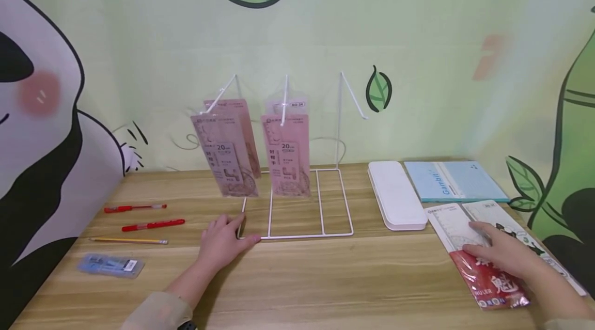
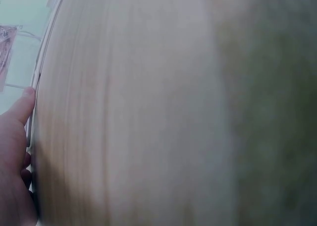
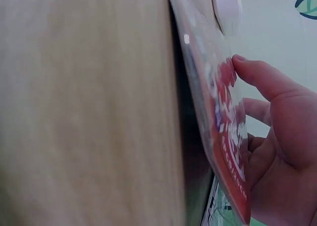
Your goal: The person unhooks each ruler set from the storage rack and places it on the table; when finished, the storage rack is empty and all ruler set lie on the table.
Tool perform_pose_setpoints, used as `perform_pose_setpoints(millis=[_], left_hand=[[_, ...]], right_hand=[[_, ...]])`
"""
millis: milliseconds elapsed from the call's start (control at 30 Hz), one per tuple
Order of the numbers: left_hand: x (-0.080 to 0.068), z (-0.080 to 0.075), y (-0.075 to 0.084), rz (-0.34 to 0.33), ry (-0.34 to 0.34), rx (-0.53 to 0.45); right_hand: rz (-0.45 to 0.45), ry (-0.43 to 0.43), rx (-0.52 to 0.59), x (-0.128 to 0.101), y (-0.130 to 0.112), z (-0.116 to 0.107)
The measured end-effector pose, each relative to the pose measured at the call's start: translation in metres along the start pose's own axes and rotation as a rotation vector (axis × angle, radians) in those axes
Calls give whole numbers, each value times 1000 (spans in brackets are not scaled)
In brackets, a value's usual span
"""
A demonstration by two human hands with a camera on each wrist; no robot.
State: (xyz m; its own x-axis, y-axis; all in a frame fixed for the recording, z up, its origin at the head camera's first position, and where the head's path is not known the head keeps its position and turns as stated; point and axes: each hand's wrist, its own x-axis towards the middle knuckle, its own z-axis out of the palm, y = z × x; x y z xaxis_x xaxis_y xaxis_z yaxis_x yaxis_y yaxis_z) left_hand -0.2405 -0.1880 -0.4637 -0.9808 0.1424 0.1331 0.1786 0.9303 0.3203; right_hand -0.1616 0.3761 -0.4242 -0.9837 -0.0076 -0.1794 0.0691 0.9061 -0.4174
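Observation:
At the white wire rack, my left hand rests on the front left corner, its thumb along the front bar. Pink ruler-set packets hang from the rack's left hook, and more pink packets from its middle hook. The right hook carries nothing. On the right, my right hand pinches a red-and-white ruler-set packet, thumb and forefinger across its right edge. In the right wrist view the packet is tilted, with dark shadow beneath it.
A white case and a light blue booklet lie behind my right hand. Beside the packet is a white panda-printed pack. Far left are two red pens, a yellow pencil and a blue translucent box. A printed wall backs the table.

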Motion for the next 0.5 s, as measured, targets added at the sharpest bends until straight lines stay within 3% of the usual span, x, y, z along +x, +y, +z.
perform_pose_setpoints(millis=[300,500], left_hand=[[-1,0,1,-3,6,-4],[-1,-1,2,-1,1,0]], right_hand=[[16,-3,-33,1,-2,-1],[-12,68,-138,1,1,-1]])
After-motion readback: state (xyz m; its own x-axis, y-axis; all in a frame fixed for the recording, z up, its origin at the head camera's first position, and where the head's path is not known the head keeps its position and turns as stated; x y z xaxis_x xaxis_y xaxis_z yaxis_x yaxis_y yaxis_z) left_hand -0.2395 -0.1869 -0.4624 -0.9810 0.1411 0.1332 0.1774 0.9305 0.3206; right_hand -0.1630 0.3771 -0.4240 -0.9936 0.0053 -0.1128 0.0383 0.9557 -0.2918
